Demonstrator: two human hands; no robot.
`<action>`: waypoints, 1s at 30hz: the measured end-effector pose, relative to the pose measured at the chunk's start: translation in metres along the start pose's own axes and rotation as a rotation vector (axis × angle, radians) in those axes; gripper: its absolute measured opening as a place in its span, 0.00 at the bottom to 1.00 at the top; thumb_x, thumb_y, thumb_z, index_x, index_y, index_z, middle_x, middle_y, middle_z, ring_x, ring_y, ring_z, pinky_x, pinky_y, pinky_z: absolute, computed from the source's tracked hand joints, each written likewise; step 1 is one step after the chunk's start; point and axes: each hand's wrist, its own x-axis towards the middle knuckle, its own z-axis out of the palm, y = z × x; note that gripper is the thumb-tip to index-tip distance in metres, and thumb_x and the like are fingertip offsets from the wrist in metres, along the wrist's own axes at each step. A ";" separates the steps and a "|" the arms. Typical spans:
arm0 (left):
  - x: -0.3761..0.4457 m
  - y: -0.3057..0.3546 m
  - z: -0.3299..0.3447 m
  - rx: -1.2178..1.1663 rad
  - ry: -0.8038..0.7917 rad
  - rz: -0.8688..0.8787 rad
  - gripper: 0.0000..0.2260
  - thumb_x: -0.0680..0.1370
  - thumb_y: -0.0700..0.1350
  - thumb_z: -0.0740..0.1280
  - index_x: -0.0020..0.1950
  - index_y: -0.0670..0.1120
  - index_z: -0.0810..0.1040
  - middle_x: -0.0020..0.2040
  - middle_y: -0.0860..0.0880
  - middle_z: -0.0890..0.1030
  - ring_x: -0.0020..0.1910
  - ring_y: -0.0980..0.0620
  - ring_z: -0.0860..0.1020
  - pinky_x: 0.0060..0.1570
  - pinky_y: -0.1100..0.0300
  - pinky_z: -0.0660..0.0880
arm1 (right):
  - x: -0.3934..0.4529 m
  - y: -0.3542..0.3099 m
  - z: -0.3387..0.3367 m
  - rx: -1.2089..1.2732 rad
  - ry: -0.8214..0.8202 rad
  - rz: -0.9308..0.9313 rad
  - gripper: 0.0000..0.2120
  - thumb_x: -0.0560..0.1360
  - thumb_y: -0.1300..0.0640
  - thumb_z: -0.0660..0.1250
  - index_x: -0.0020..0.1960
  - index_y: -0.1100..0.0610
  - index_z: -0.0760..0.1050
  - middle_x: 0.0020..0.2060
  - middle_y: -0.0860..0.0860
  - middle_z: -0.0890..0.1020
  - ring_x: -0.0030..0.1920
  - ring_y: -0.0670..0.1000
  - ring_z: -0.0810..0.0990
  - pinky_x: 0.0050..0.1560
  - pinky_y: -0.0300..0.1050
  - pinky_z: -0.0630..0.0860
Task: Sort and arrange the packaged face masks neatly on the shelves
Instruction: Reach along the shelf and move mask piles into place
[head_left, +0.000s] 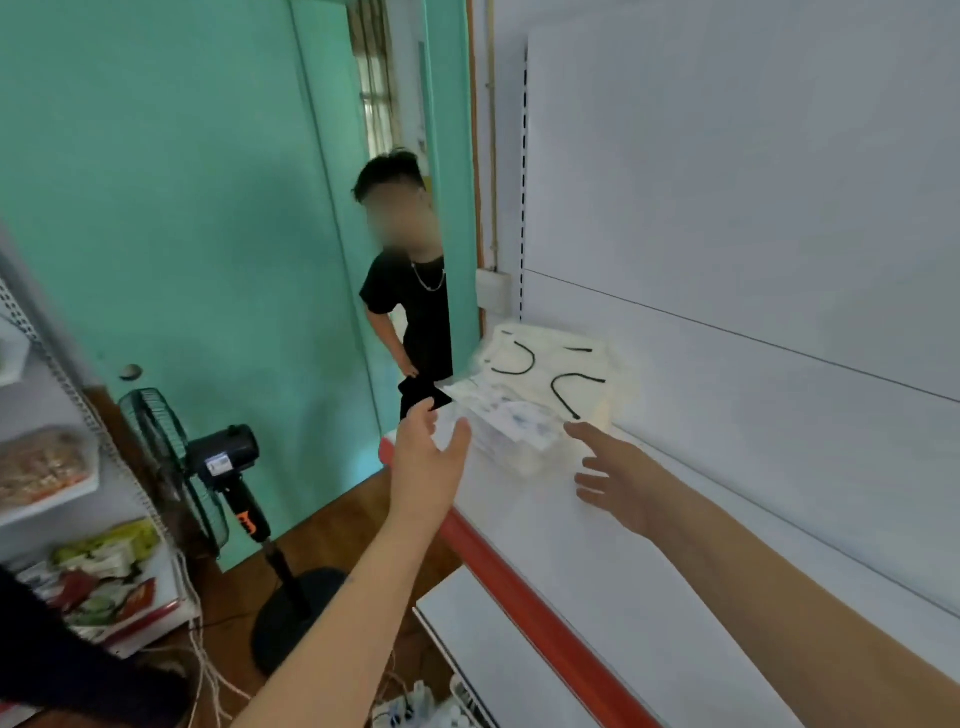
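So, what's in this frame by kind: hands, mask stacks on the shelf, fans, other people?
Hands: 2, left hand and right hand, both empty
Stack of packaged masks: 1
Fan: 1
Other person: 1
Total: 5

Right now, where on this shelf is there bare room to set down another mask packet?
The white shelf is bare from the right hand toward the camera, bordered by the red front strip and the back panel. The far end is crowded: the stack of mask packets fills it. The left hand hovers at the front edge.
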 end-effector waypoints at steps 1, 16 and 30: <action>0.029 -0.002 0.001 0.012 -0.010 -0.041 0.27 0.80 0.56 0.66 0.74 0.43 0.68 0.68 0.43 0.75 0.68 0.45 0.74 0.70 0.47 0.70 | 0.011 -0.001 0.004 0.028 0.007 0.014 0.30 0.74 0.46 0.73 0.72 0.56 0.69 0.67 0.55 0.70 0.64 0.56 0.74 0.65 0.51 0.73; 0.124 -0.010 0.027 0.310 -0.662 -0.173 0.05 0.81 0.55 0.65 0.49 0.56 0.73 0.48 0.58 0.77 0.43 0.63 0.74 0.41 0.68 0.71 | 0.039 0.008 0.037 0.208 0.175 0.120 0.16 0.77 0.49 0.69 0.57 0.59 0.83 0.48 0.54 0.87 0.50 0.55 0.84 0.47 0.47 0.79; 0.075 0.010 0.033 -0.103 -1.274 -0.419 0.17 0.80 0.57 0.68 0.65 0.51 0.77 0.56 0.46 0.87 0.55 0.44 0.85 0.54 0.45 0.83 | -0.061 0.012 0.006 0.328 0.382 0.198 0.15 0.76 0.52 0.67 0.60 0.56 0.81 0.52 0.55 0.87 0.44 0.54 0.85 0.44 0.46 0.81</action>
